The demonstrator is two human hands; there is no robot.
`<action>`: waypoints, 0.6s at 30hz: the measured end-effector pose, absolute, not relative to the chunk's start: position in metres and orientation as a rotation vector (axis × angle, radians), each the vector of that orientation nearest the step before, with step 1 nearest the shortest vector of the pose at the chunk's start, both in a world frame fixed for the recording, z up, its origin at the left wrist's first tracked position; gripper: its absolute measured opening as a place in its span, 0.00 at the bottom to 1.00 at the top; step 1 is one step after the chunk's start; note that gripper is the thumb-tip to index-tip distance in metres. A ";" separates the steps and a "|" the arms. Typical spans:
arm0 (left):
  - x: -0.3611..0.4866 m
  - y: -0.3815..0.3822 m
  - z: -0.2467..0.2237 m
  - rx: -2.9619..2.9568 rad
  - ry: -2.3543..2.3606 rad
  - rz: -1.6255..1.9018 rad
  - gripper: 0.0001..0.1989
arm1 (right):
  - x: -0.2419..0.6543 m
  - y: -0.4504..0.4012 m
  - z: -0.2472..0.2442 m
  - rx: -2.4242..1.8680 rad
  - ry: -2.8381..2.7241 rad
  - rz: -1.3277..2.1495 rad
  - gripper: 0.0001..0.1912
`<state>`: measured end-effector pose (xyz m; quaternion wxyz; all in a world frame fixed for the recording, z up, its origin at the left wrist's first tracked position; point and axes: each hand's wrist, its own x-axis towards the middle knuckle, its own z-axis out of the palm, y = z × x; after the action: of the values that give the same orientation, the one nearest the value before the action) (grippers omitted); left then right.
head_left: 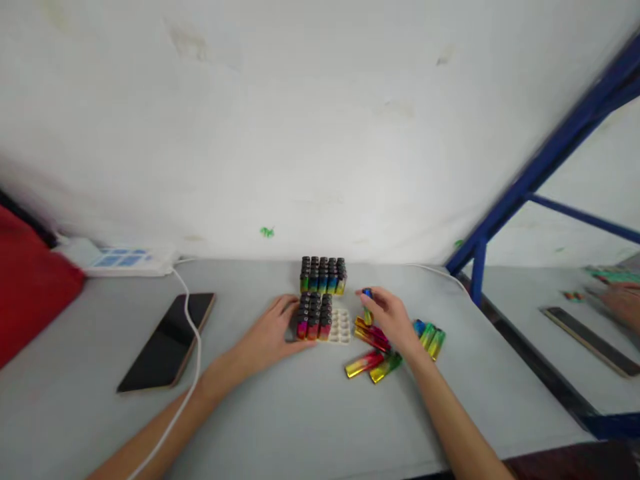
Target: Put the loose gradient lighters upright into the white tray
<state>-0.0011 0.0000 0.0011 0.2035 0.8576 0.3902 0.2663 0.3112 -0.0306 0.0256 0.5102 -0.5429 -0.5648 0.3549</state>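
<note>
A white lighter tray (341, 327) lies on the table, with rows of black-topped lighters (314, 317) upright in its left part and vacant round slots on its right. My left hand (274, 328) is curved about the tray's left side, thumb along the front edge and fingers at the side, holding it. Between the thumb and fingers of my right hand (389, 312) is a blue and yellow lighter (368, 308), nearly upright, just right of the tray. Several shiny loose lighters (364, 364) lie under and beside that hand, partly hidden by it.
Behind the tray stands a full block of upright lighters (323, 275). A phone (167, 343) with a white cable (196, 327) across it lies left. A power strip (127, 261) and red cloth (33, 283) are further left; a blue metal frame (500, 220) rises right, another person's hand (624, 303) beyond.
</note>
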 end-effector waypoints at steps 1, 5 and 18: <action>-0.001 0.000 0.001 2.391 1.081 0.750 0.34 | 0.305 -0.032 0.027 -1.268 -1.349 0.929 0.27; -0.001 0.000 0.003 2.370 1.068 0.787 0.34 | 0.284 -0.041 0.030 -1.181 -1.222 1.234 0.32; -0.012 0.009 -0.004 2.304 1.033 0.780 0.41 | 0.263 -0.039 0.025 -1.409 -1.172 1.160 0.37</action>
<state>-0.0121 0.0088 -0.0044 0.2467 0.8449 0.3787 0.2860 0.2632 -0.0387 0.0249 0.4674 -0.5742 -0.4777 0.4730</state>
